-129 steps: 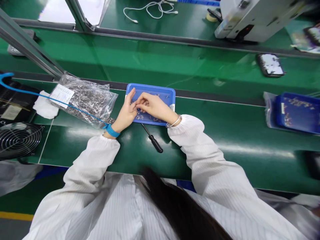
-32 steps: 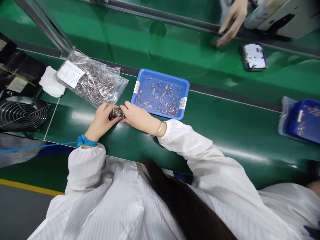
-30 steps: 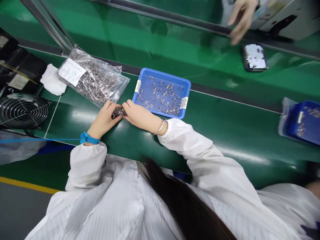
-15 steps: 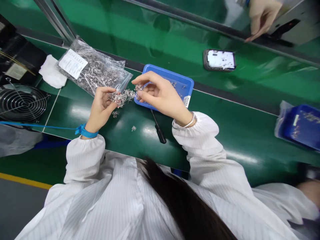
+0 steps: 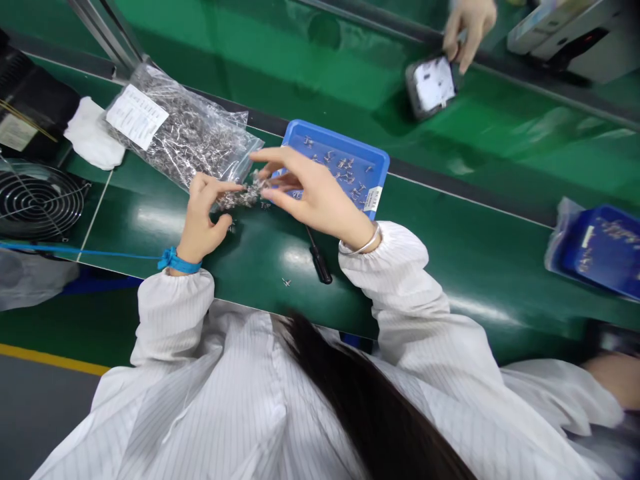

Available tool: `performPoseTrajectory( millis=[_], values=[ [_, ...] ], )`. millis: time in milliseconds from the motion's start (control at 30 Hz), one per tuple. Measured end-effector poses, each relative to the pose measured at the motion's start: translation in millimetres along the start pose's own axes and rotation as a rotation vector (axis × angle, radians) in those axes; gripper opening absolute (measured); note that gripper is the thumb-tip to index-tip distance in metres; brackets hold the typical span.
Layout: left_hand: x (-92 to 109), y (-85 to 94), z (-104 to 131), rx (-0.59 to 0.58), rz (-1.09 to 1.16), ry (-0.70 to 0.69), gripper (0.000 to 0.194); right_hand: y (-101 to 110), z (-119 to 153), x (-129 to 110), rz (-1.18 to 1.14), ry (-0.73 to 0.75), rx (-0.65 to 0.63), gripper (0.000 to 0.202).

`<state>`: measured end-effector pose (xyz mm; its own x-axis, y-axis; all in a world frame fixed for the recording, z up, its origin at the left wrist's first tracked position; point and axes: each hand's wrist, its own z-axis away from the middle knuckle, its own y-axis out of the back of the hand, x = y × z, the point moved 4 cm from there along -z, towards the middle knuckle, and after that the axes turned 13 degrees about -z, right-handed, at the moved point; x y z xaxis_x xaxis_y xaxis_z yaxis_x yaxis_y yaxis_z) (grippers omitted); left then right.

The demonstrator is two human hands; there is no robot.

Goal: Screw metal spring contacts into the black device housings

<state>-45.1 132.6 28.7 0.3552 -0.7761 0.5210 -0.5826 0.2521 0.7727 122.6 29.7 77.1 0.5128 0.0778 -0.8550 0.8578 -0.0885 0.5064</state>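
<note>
A clump of small tangled metal parts (image 5: 240, 197) hangs between my two hands, just above the green bench. My left hand (image 5: 203, 217), with a blue band at the wrist, has its fingers against the clump's left side, the thumb apart below. From the right, my right hand (image 5: 313, 193) pinches the clump's other end. Behind that hand lies a blue tray (image 5: 350, 143) with several loose metal parts in it. A clear bag (image 5: 185, 133) full of similar parts lies behind my left hand.
A black screwdriver (image 5: 320, 265) and one loose metal part (image 5: 286, 283) lie on the bench. At left are a white cloth (image 5: 95, 137) and a fan (image 5: 43, 200). Another blue tray (image 5: 607, 250) is at right. Across, another person's hand (image 5: 470, 30) touches a framed device (image 5: 433, 87).
My left thumb has opened away from the clump. My right hand has shifted slightly left, showing more of the tray. The other person's hand has reached the device, which is now turned.
</note>
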Motion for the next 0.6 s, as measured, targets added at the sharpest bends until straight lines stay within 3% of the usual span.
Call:
performPoseTrajectory(
  millis=[100,300,600],
  values=[
    [-4,-1.0,2,0.024,0.053,0.008,0.028,-6,-1,8,-0.012,-0.014,-0.133,0.037],
    [-12,-2.1,9,0.189,0.145,0.124,0.031,-18,0,27,0.276,-0.117,-0.164,0.028],
    [-11,-2.3,11,0.200,0.108,0.221,0.048,-42,9,9,0.764,-0.217,-0.267,0.039]
  ],
)
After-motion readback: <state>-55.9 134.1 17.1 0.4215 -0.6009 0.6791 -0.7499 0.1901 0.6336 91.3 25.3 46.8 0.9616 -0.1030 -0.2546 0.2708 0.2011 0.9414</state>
